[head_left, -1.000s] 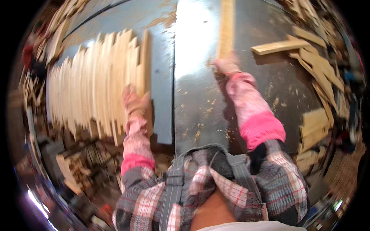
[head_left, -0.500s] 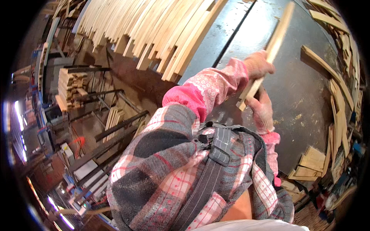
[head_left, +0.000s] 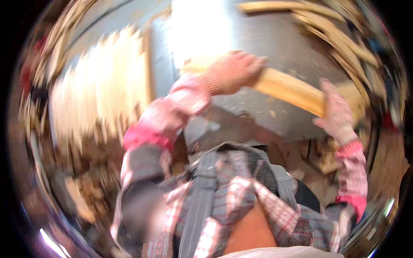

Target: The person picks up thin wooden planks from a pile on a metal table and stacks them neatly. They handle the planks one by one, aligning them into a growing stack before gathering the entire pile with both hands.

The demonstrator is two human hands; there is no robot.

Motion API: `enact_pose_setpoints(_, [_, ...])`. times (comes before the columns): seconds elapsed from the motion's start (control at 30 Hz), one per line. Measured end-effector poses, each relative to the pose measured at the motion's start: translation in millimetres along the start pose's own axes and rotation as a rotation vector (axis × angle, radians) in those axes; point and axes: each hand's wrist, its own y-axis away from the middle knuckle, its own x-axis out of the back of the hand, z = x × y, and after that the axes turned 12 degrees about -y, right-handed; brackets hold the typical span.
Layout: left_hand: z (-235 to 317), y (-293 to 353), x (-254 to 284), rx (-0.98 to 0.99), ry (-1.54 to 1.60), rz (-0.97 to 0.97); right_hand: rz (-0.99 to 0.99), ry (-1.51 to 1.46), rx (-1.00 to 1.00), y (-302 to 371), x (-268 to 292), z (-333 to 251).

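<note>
A pale wooden strip (head_left: 290, 89) lies slantwise in front of me over the dark metal tabletop. My left hand (head_left: 235, 72), in a light knit-cuffed glove, is closed over it from above, left of its middle. At the strip's right end is my right hand (head_left: 336, 111), also gloved, its thumb below and its fingers above, cupped round the end. The strip's left part, beyond my left hand, is blurred. Pink sleeve covers reach up both forearms.
A row of pale wooden strips (head_left: 103, 84) lies side by side on the left. The metal tabletop (head_left: 254, 116) carries wood crumbs. Loose offcuts (head_left: 335, 32) are heaped along the far right edge. More wood pieces (head_left: 79, 200) stand low at the left, smeared by motion.
My view has turned, and the strip now lies more crosswise. My hands have moved apart, the right one out to the strip's right end, the left one farther left along it.
</note>
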Motion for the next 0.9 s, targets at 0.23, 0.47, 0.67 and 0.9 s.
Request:
enact_pose_setpoints(0.23, [23,-70,-4,0.203,0.040,0.343,0.012,-0.224,-0.602,92,-74,29])
enact_pose_setpoints(0.47, [56,-139,-82,0.448,0.371,-0.038,0.935,-1.031,-1.103,214,-178,136])
enact_pose_setpoints(0.67, [104,-195,-167,0.399,0.369,-0.211,1.190,-1.424,-1.413,269,-256,269])
enact_pose_setpoints(0.9, [172,-263,-182,0.389,0.230,-0.408,1.179,-1.310,-1.576,310,-332,466])
